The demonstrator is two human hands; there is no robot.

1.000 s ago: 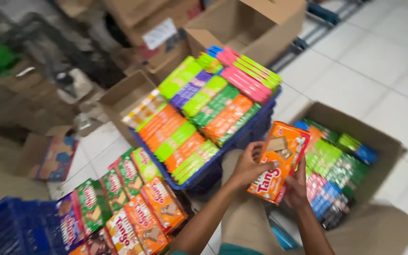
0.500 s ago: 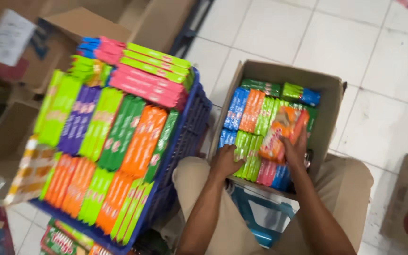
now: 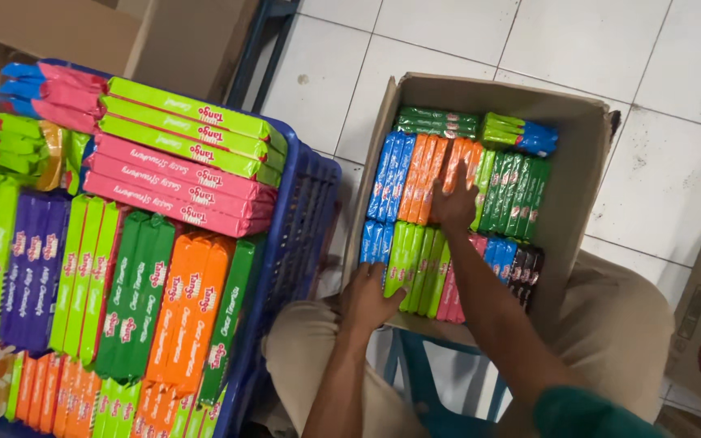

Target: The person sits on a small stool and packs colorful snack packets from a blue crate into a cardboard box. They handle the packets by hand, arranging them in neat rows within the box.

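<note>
Hands work inside and at the edge of a cardboard box [image 3: 578, 162] that rests across the seated person's knees. The right hand [image 3: 454, 203] lies flat, fingers together, pressed onto the orange packets [image 3: 423, 174] standing on edge in the box's far row. Just left of that hand stand blue packets [image 3: 391, 174]; just right of it, dark green ones [image 3: 517, 195]. Nearer the person than that hand runs a row of light green packets [image 3: 415, 268], then pink and more blue. The left hand [image 3: 371, 296] grips the box's near rim, fingers curled over the edge beside the light green packets. Well to the left of that hand sits a blue plastic crate [image 3: 298, 235], heaped with pink, green, orange and purple packets.
</note>
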